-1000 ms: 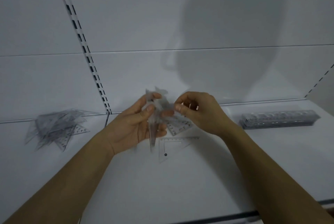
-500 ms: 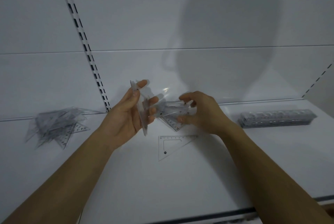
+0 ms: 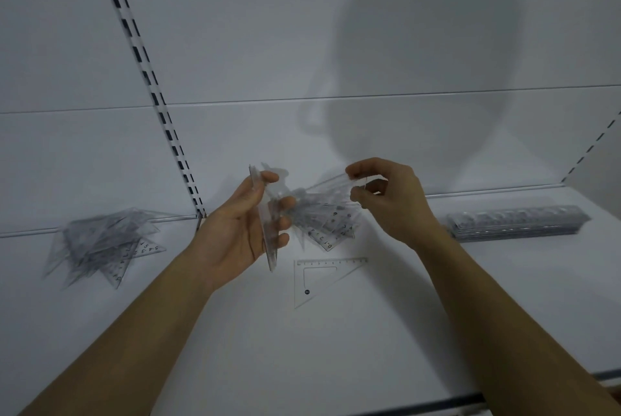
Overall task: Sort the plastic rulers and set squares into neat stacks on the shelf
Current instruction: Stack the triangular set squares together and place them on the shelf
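Observation:
My left hand (image 3: 247, 229) grips a small stack of clear set squares (image 3: 268, 241) held on edge, upright, above the white shelf (image 3: 336, 355). My right hand (image 3: 389, 200) pinches the corner of a single clear set square (image 3: 324, 185) that reaches toward the left hand's stack. Below and between the hands lies a loose heap of clear set squares (image 3: 327, 227). One clear set square (image 3: 319, 279) lies flat alone on the shelf in front of that heap.
A messy pile of clear set squares (image 3: 100, 244) lies at the left on the neighbouring shelf section. A neat stack of clear rulers (image 3: 517, 222) lies at the back right. A slotted upright (image 3: 148, 79) runs up the back wall.
My right hand has risen from the central heap, lifting one set square by its corner. My left hand has stayed in place with its upright stack.

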The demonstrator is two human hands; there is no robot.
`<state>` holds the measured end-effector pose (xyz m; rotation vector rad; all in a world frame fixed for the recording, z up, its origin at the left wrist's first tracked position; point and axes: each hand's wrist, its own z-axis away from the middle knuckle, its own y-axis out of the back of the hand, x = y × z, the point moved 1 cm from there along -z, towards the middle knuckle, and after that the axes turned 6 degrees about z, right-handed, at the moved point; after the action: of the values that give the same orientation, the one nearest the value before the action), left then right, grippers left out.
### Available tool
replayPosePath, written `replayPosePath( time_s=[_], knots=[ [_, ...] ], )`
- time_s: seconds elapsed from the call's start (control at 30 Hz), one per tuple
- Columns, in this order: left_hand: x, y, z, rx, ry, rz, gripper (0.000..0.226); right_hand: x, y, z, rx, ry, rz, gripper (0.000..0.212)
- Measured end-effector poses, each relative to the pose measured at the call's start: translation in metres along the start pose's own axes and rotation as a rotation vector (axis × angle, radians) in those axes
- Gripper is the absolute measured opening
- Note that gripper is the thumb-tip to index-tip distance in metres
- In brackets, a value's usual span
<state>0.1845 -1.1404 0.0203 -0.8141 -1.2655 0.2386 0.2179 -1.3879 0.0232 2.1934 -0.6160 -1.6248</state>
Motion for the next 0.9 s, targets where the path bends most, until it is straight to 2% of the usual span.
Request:
replayPosePath(
  time_s=[0.13, 0.27, 0.33, 0.4, 0.47, 0.53, 0.63, 0.77, 0.9],
  knots=[
    [-0.001, -0.002, -0.001, 0.029, 0.011, -0.023, 0.025, -0.002, -0.002, 0.001, 0.082, 0.091, 0.087, 0.047],
    [-0.002, -0.003, 0.000, 0.029, 0.023, -0.002, 0.033, -0.004, 0.001, -0.001, 0.264, 0.137, -0.007, 0.031],
    [-0.002, -0.004, -0.001, 0.025, 0.039, 0.014, 0.040, -0.008, 0.005, -0.001, 0.316, 0.159, -0.156, 0.026],
    [-0.002, -0.005, -0.001, 0.025, 0.067, 0.006, 0.046, -0.013, 0.010, 0.000, 0.245, 0.143, -0.414, 0.025],
    [-0.003, -0.007, 0.001, 0.021, 0.113, -0.046, 0.047, -0.016, 0.010, 0.002, 0.045, 0.132, -0.587, 0.024],
    [-0.004, -0.011, 0.004, -0.001, 0.175, -0.112, 0.046, -0.020, 0.003, 0.007, -0.131, 0.183, -0.546, 0.024],
    [-0.009, -0.019, 0.010, -0.031, 0.291, -0.185, 0.051, -0.025, -0.016, 0.014, -0.202, 0.262, -0.367, 0.021],
    [-0.017, -0.022, 0.012, 0.003, 0.304, -0.273, 0.048, -0.023, -0.036, 0.021, -0.123, 0.227, -0.077, 0.017],
    [-0.021, -0.020, 0.010, 0.030, 0.257, -0.249, 0.045, -0.023, -0.041, 0.024, -0.037, 0.187, -0.086, 0.020]
  ],
)
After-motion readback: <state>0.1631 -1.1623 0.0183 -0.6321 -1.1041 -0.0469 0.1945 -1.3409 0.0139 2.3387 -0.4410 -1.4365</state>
